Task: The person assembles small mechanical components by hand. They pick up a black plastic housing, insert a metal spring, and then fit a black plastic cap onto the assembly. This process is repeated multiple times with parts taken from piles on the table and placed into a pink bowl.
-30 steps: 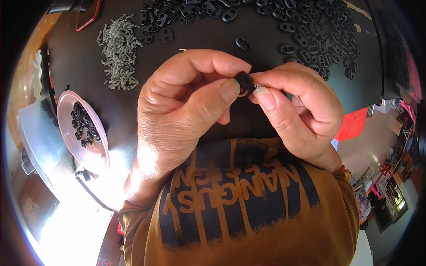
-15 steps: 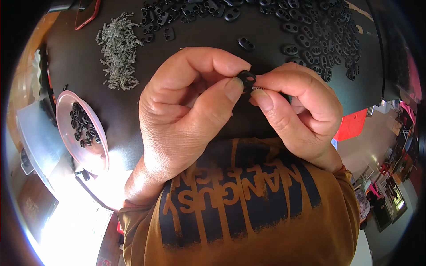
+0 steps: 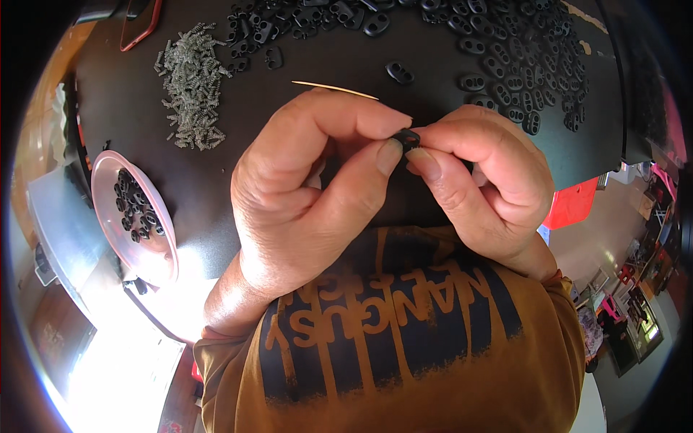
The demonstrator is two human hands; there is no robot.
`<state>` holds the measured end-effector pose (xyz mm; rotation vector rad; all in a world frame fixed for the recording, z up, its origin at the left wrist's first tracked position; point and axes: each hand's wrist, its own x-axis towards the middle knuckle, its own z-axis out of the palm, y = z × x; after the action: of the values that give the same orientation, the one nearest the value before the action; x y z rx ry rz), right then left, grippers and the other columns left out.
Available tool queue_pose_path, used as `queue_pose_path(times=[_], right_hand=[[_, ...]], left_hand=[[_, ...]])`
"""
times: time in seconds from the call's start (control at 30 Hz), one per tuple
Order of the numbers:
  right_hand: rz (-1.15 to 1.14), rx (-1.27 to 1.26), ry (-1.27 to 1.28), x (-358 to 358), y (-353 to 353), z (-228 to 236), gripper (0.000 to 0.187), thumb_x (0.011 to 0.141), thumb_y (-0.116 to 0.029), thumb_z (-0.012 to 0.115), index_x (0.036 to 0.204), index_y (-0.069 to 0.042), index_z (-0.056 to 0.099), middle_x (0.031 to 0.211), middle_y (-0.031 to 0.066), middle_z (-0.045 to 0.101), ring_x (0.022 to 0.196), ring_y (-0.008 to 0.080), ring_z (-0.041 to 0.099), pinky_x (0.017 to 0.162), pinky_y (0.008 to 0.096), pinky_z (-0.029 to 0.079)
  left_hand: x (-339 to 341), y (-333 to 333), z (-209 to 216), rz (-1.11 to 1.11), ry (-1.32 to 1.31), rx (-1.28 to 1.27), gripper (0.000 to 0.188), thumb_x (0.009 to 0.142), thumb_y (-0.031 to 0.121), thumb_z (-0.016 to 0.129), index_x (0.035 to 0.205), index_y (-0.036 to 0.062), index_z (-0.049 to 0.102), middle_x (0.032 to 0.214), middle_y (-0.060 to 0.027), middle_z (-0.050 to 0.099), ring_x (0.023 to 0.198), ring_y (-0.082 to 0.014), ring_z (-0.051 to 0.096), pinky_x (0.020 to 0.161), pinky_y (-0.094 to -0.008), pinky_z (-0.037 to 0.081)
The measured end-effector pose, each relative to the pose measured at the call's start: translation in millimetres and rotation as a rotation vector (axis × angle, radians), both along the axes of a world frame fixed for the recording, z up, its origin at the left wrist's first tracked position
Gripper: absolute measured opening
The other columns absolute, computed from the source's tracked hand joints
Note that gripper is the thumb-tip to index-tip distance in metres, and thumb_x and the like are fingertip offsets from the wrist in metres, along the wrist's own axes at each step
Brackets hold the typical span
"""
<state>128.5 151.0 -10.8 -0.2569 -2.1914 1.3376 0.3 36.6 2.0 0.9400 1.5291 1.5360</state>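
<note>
Between my two hands is a small black plastic cord lock (image 3: 410, 138) with a round hole. My left hand (image 3: 310, 180) pinches one end of it between thumb and forefinger. The thumb and forefinger of my right hand (image 3: 487, 177) close on its other end; no spring shows there, and whatever lies under those fingertips is hidden. Just beyond my left forefinger a thin wooden stick (image 3: 336, 89) lies on the dark table (image 3: 281, 72). A lone black two-holed piece (image 3: 399, 73) rests past my fingertips.
A heap of small metal springs (image 3: 193, 90) lies at the far left. Black two-holed pieces (image 3: 505, 65) spread over the far right, with more black parts (image 3: 278, 25) at the back. To the left stands a pink bowl (image 3: 108, 209) holding several black pieces. A red-edged object (image 3: 141, 29) lies top left.
The cord lock has tilted and moved slightly right and down. The spring seen at my right fingertips is out of sight now. My left hand has lowered a little, uncovering the wooden stick.
</note>
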Motion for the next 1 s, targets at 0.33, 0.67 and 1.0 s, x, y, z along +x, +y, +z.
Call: queue_pose_path(times=[0.33, 0.67, 1.0], right_hand=[[0.026, -0.017, -0.003, -3.4, 1.2, -0.8, 0.017, 0.075, 0.001, 0.063, 0.091, 0.003, 0.057, 0.077, 0.0094, 0.060, 0.062, 0.0146, 0.054, 0.057, 0.0244, 0.042], [-0.019, -0.261, 0.044, -3.2, -11.2, -2.2, 0.019, 0.076, 0.003, 0.061, 0.094, 0.004, 0.055, 0.084, 0.0100, 0.056, 0.072, 0.0121, 0.052, 0.063, 0.0225, 0.042], [0.099, -0.197, -0.025, -9.3, -22.0, -6.7, 0.009, 0.078, -0.001, 0.061, 0.086, 0.001, 0.056, 0.072, 0.0089, 0.058, 0.057, 0.0133, 0.052, 0.051, 0.0225, 0.040]], left_hand=[[2.5, -4.0, -4.2, 0.050, -0.266, -0.034, 0.021, 0.083, 0.004, 0.056, 0.102, -0.0013, 0.051, 0.085, -0.0082, 0.058, 0.062, -0.0086, 0.053, 0.054, -0.0181, 0.044], [1.2, -8.5, -1.5, 0.055, -0.277, -0.052, 0.020, 0.082, 0.004, 0.055, 0.101, -0.0015, 0.052, 0.080, -0.0067, 0.058, 0.058, -0.0086, 0.053, 0.054, -0.0181, 0.044], [2.2, -35.2, -8.9, 0.012, -0.052, -0.067, 0.015, 0.081, -0.005, 0.051, 0.096, -0.0005, 0.051, 0.080, -0.0059, 0.052, 0.060, -0.0078, 0.054, 0.054, -0.0169, 0.044]])
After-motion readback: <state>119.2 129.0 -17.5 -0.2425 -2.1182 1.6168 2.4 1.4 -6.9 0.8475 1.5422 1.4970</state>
